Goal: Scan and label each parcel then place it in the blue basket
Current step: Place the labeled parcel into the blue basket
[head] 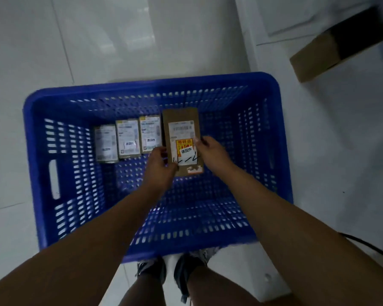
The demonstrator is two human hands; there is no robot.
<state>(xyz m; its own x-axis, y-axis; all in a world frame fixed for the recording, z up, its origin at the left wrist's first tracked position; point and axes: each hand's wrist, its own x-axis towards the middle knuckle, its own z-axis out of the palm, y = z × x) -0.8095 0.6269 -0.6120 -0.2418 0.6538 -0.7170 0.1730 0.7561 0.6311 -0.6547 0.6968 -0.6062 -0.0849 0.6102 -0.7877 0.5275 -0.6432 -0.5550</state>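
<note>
While both hands grip it, a brown cardboard parcel [182, 120] hangs above the bottom of the blue basket [186, 83], roughly at its middle and tilted slightly. The left hand [158, 166] has its fingers curled round the parcel's lower left edge, and the right hand [210, 151] pinches the right edge with the thumb lying on the front face. That face carries a white shipping label with a barcode, a yellow and red sticker below it, a small white sticker with printed characters, and black pen strokes near the lower end.

Three smaller labelled parcels lie flat in a row on the basket's bottom, to the left of the held one: the left parcel [106, 143], the middle parcel [128, 139] and the right parcel [150, 134], side by side with their labels facing up. The right one sits just beside the held parcel's left edge.

The basket stands on a white tiled floor [97, 40]. An open cardboard box [314, 56] lies at the upper right, well apart from the basket. The person's shoes [152, 270] show at the basket's near rim, and a black cable [367, 246] runs along the floor at the right.
</note>
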